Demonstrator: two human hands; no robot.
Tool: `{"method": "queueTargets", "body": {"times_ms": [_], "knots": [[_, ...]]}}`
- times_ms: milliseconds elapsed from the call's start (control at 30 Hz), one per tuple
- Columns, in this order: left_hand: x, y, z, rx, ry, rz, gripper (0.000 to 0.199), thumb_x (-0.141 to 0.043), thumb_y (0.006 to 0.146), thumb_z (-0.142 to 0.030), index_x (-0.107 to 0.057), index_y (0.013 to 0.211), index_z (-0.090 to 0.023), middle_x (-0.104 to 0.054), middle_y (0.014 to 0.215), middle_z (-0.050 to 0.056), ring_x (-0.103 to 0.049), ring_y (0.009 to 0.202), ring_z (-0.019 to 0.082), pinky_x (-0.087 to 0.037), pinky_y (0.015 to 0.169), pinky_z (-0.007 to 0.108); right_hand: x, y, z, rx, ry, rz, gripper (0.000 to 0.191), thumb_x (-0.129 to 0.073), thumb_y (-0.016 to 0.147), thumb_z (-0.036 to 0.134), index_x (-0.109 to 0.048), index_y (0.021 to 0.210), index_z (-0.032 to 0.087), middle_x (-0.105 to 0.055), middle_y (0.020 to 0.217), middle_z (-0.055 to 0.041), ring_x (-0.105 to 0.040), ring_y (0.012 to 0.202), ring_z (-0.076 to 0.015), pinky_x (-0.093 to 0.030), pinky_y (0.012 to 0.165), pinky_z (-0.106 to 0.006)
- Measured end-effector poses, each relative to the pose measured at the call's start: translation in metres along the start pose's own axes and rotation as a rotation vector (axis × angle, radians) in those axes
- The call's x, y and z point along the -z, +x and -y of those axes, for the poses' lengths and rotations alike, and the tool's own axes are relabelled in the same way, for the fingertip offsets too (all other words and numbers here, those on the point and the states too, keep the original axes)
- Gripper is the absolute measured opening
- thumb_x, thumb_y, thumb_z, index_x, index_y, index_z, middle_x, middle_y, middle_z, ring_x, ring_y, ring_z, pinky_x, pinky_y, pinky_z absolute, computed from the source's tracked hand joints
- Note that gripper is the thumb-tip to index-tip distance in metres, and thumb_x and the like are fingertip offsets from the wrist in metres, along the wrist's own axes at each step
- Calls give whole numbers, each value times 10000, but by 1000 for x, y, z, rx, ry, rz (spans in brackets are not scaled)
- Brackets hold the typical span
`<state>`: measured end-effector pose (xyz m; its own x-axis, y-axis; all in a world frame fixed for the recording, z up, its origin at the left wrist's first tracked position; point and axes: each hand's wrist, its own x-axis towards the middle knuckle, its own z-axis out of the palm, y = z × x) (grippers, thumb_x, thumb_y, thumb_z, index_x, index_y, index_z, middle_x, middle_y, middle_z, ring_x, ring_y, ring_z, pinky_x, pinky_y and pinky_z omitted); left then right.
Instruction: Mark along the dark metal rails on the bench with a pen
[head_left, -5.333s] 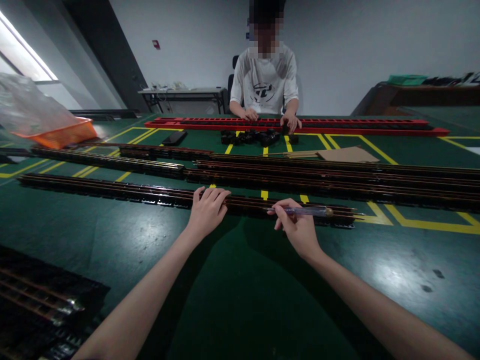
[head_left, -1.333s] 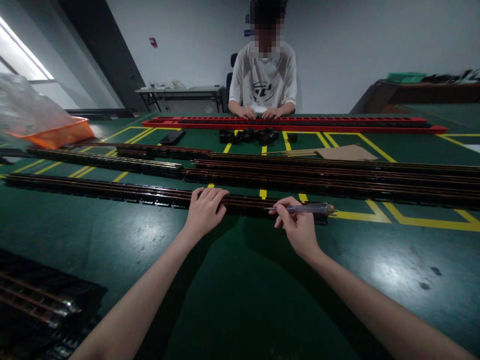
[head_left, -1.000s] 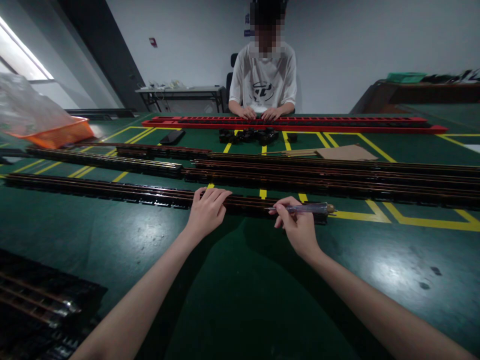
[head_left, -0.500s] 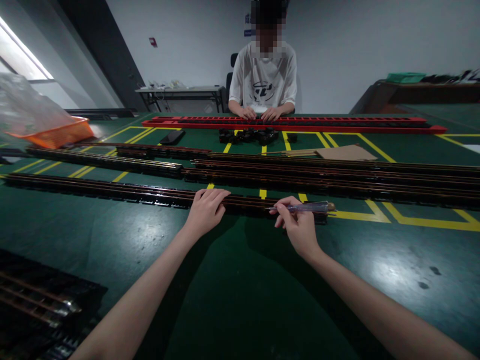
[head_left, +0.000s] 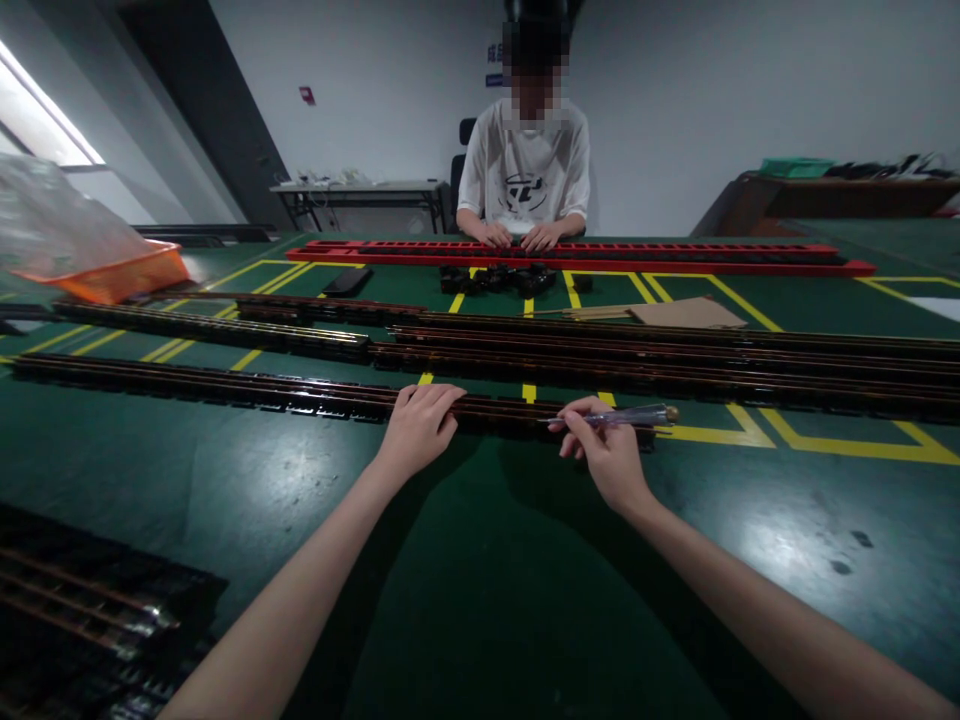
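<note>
A long black rail [head_left: 217, 383] with copper-coloured strips along its top lies across the table in front of me. My left hand [head_left: 421, 425] grips it near its right part, fingers over the top and thumb on the near side. My right hand [head_left: 604, 450] is closed around a screwdriver [head_left: 637, 416] with a clear handle and a brownish end cap. The thin shaft points left, over the rail's right end; whether its tip touches the rail I cannot tell. My right fingers hide part of that end.
More such rails [head_left: 675, 365] lie behind, and a stack [head_left: 82, 600] is at the lower left. Across the green table [head_left: 525, 560], a person [head_left: 525, 170] has both hands at a red frame [head_left: 712, 267]. Cardboard [head_left: 690, 312], black parts [head_left: 517, 280] and an orange basket [head_left: 142, 272] lie between.
My right hand and the screwdriver have shifted slightly right along the rail. My left hand keeps its place on the rail. The view has tilted slightly.
</note>
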<state>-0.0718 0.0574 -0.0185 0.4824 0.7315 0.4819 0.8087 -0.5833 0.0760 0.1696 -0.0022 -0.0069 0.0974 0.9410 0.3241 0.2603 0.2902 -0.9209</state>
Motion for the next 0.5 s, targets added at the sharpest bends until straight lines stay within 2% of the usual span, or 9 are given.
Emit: {"method": "queueTargets", "body": {"times_ms": [267, 500], "knots": [[1, 1, -1, 10, -3, 10, 305, -415, 855, -151, -556, 1121, -199, -655, 1133, 66, -580, 1064, 220, -379, 932, 419, 18, -1, -3, -13, -80, 161, 208, -518, 869, 389, -580, 881, 190, -678, 827, -43, -590, 535, -116, -437, 463, -241], [0, 1, -2, 12, 3, 3, 308, -409, 849, -145, -562, 1111, -198, -657, 1127, 71, -582, 1059, 225, -377, 926, 420, 22, -2, -8, -19, -99, 166, 231, -501, 875, 409, -585, 894, 196, -667, 732, -24, -579, 530, -121, -436, 470, -244]]}}
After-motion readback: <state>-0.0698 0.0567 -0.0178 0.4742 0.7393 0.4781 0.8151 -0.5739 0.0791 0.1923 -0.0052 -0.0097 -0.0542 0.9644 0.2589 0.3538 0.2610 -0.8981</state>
